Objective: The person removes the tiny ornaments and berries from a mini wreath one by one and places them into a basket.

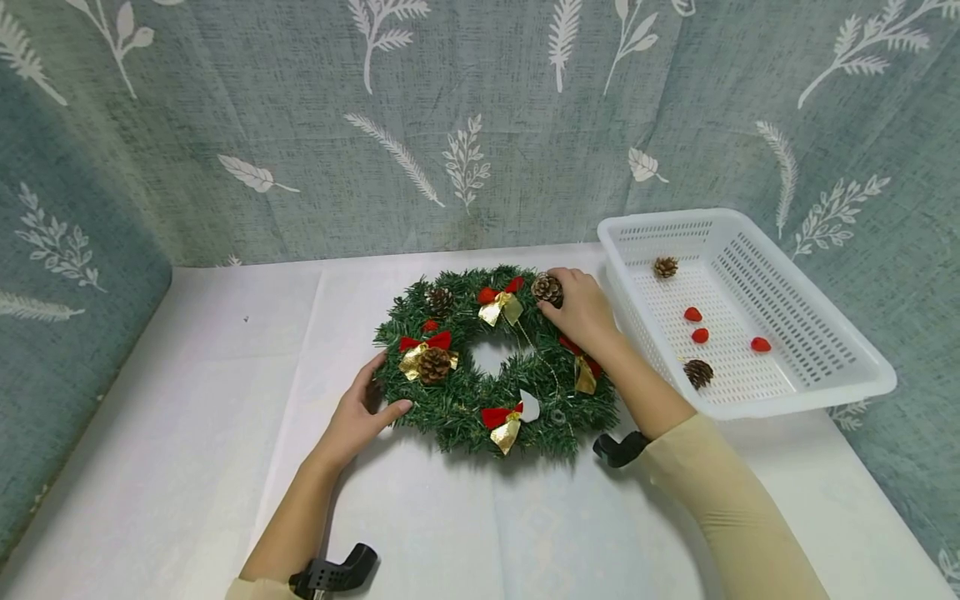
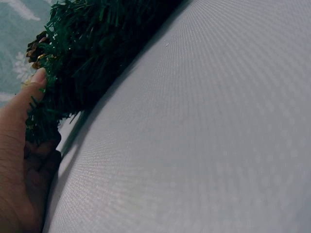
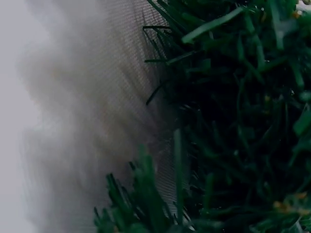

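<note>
A green Christmas wreath (image 1: 442,417) lies on the white table, trimmed with red and gold bows (image 1: 504,427), pinecones (image 1: 435,365) and small red pieces. My left hand (image 1: 360,417) grips its left edge. In the left wrist view the thumb (image 2: 35,90) lies against the needles while the fingers reach under the rim. At the wreath's upper right, my right hand (image 1: 588,312) pinches a brown pinecone (image 1: 547,289) between thumb and fingers, over the greenery. The right wrist view shows only dark green needles (image 3: 233,121) close up; the hand is out of that view.
To the right stands a white slatted plastic basket (image 1: 817,398), holding a few red pieces (image 1: 761,344) and two pinecones (image 1: 698,372). A thin beaded wire (image 1: 546,364) crosses the wreath's right part. Behind the table hangs a grey-green leaf-patterned curtain (image 1: 315,208).
</note>
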Tool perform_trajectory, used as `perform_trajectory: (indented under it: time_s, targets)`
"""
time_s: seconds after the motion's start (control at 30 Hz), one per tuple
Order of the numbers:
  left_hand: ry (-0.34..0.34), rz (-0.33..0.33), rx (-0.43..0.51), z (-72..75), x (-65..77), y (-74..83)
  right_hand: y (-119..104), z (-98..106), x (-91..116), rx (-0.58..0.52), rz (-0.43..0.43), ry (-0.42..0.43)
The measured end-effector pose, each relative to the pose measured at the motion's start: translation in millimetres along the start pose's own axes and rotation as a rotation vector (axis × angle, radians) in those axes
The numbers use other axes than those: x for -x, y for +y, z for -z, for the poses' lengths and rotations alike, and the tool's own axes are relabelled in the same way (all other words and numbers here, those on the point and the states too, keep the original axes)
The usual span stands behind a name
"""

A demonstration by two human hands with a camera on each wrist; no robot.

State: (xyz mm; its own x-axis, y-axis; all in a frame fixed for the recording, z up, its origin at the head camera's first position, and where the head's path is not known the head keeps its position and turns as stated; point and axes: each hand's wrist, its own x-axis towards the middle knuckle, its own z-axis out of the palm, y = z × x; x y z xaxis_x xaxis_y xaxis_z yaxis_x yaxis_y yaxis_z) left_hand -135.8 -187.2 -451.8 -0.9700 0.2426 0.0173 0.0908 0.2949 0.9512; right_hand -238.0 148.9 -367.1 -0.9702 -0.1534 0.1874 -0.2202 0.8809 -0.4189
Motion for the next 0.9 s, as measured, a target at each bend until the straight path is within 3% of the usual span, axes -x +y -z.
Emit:
perform_trajectory:
  time_s: [0.33, 0.9]
  targets:
    - [-0.002, -0.012, 0.012, 0.1, 0.3, -0.5, -5.2, -0.3, 7.5, -0.155, 0.01, 0.121]
    - [0.004, 0.007, -0.004, 0.0, 1.3, -0.6, -18.0, 7.4, 32.6, -0.257, 0.197, 0.308]
